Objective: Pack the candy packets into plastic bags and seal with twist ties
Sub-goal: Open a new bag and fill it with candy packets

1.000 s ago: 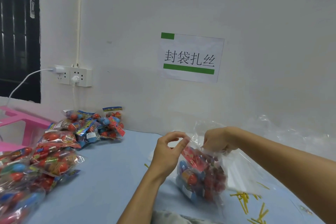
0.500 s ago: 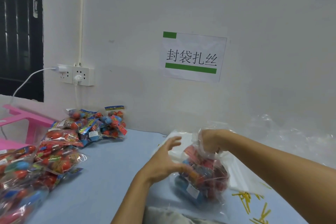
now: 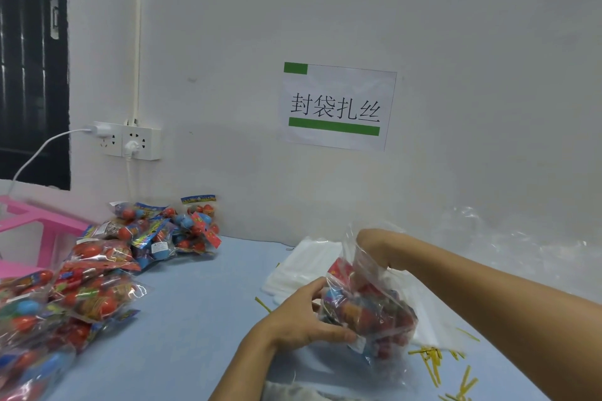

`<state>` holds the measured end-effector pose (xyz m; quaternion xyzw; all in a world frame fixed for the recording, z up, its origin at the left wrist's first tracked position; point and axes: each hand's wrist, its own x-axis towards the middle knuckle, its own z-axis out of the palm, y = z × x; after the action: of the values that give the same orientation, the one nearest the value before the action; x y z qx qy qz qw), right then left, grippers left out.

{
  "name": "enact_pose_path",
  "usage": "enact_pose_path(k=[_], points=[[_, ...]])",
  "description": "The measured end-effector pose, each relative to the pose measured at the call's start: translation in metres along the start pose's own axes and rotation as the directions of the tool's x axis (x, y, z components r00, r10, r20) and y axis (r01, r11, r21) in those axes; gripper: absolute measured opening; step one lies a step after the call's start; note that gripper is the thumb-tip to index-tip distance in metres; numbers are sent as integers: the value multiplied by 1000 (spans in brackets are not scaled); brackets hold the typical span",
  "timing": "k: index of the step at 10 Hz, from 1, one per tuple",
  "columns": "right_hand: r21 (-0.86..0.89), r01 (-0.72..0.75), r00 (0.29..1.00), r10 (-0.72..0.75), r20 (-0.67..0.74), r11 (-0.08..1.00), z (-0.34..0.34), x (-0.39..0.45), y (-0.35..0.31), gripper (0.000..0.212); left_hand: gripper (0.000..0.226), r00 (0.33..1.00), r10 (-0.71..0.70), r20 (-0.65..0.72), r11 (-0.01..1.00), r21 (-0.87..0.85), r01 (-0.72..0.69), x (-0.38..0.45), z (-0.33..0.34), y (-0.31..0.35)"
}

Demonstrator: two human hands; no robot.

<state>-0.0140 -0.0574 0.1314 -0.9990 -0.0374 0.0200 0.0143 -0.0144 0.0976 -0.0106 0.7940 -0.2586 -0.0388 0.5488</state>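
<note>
Plastic bag [image 3: 374, 309] of candy packets, over table [image 3: 195, 319] | left hand [image 3: 303, 322] cups its side, right hand [image 3: 371, 244] pinches the mouth | we judge it light, floppy, slippery: grip the gathered neck.

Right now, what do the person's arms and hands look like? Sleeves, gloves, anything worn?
Both are bare. The left hand and right hand wear no gloves, and no rings or watch show. Both forearms are uncovered as far as the picture's edge, with no sleeve in view. No markings or straps are visible on either. The right hand is partly behind clear plastic.
</note>
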Motion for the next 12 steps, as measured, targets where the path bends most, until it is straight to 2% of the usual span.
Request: enact_pose_path(k=[2,3,5,6,7,8,9,10,11,12], points=[[55,-45,999,45,-4,997,-6,-3,2,32,60,999,30,-28,1000,-7,-30,-1,2,5],[43,-33,999,33,5,999,-10,-1,4,34,63,999,28,-39,999,-45,-30,0,2,8],[71,-102,994,104,-29,992,-11,-2,1,31,65,998,27,-54,995,-99,-33,1,4,10],[-170,-90,995,95,23,981,-9,12,2,18,67,996,34,-81,994,-100,-42,3,5,9],[-98,-119,993,121,10,988,-5,18,2,26,64,993,53,-107,993,-97,-63,5,7,8],[-110,-82,987,96,132,991,0,19,3,17,62,991,57,-123,995,-79,-67,3,7,8],[-238,-81,977,125,174,968,3,26,4,14,77,989,-8,-147,999,-46,1,3,4,3],[-278,-122,983,155,99,953,1,24,7,24,77,994,-67,-86,992,-116,57,4,2,-3],[-319,-102,986,138,90,942,5,22,8,27,71,997,-51,-56,995,-86,46,3,5,-1],[-408,29,991,27,131,913,13,25,6,14,66,994,-45,-97,999,1,45,4,7,2]])
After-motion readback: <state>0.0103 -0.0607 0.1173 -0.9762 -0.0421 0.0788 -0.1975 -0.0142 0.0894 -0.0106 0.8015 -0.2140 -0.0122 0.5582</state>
